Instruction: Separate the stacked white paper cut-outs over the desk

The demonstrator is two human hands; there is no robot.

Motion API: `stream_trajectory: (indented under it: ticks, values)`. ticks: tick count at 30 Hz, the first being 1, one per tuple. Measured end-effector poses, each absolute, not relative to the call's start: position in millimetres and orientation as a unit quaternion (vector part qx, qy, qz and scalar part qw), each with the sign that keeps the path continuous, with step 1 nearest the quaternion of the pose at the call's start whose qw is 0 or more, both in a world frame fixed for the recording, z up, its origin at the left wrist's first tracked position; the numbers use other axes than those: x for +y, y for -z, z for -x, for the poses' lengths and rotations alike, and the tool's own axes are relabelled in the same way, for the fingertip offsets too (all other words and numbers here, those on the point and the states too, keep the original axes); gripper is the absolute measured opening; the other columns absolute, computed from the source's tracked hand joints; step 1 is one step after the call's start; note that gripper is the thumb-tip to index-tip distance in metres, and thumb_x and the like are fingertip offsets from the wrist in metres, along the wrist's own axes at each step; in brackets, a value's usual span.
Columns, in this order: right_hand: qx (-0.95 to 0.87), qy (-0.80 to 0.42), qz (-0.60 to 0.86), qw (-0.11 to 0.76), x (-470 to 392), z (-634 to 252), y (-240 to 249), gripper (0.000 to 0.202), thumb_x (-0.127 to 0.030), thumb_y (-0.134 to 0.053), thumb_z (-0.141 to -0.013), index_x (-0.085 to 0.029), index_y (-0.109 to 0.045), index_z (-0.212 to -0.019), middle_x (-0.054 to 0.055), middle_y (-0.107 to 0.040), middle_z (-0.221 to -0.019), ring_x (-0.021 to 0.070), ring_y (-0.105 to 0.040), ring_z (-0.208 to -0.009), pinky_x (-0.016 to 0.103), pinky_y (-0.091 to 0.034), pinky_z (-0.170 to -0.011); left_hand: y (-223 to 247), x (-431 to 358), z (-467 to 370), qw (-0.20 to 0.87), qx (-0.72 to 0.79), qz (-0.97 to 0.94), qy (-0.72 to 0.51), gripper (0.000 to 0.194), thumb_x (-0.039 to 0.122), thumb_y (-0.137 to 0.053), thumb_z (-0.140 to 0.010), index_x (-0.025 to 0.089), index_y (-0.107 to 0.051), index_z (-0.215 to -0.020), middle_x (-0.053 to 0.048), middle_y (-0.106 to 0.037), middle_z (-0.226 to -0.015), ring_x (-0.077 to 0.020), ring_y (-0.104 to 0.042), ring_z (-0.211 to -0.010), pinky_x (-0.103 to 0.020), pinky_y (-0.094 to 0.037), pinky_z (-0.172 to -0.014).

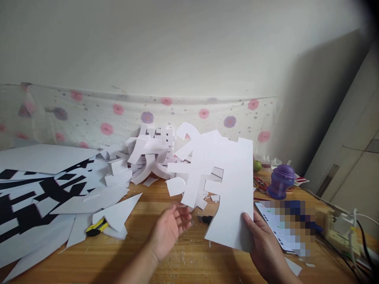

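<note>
Two hands are seen over a wooden table. A white sheet, cut into shapes, is held up by the right hand, pinched at its lower edge. The left hand is open, fingers loosely spread, just under the sheet. White scraps are piled behind.

This looks like a room in a home used for paper craft. A wooden table stands against a plain wall, with a flowered plastic sheet hung along its back edge. Heaps of cut white paper shapes cover the table, beside a yellow utility knife, a purple jar and a power strip.
</note>
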State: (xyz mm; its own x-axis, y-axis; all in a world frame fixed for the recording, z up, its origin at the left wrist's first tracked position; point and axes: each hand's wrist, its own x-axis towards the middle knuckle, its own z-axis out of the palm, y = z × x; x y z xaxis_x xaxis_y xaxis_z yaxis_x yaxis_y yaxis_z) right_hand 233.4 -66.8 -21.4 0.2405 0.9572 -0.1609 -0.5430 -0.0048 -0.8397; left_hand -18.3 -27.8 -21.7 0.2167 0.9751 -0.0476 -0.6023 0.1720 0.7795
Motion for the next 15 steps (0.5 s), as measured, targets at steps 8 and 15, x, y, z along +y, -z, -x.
stream_trajectory:
  ticks: [8, 15]
  values:
    - [-0.247, -0.566, 0.4, 0.677, -69.1, -223.3, 21.7, 0.072, -0.046, -0.086, -0.062, -0.024, -0.059, -0.125, 0.006, -0.077, -0.099, 0.0289, -0.071, -0.087, 0.038, -0.055, -0.073, 15.3, -43.0, -35.8, 0.724, 0.253, -0.475, -0.431, 0.059, 0.051, -0.082, -0.066, 0.011, -0.065, -0.106, -0.011, -0.066, -0.096, -0.0175, -0.058, -0.081, -0.025, -0.044, -0.067]
    - [-0.232, -0.592, 0.379, 0.672, -71.7, -219.6, 20.3, 0.061, -0.045, -0.086, -0.062, -0.024, -0.062, -0.114, 0.005, -0.077, -0.097, 0.0285, -0.071, -0.088, 0.038, -0.055, -0.073, 19.6, -49.0, -49.8, 0.676, 0.272, -0.536, -0.425, 0.049, 0.058, -0.073, -0.074, 0.011, -0.063, -0.086, -0.005, -0.059, -0.076, -0.0161, -0.053, -0.071, -0.027, -0.045, -0.063]
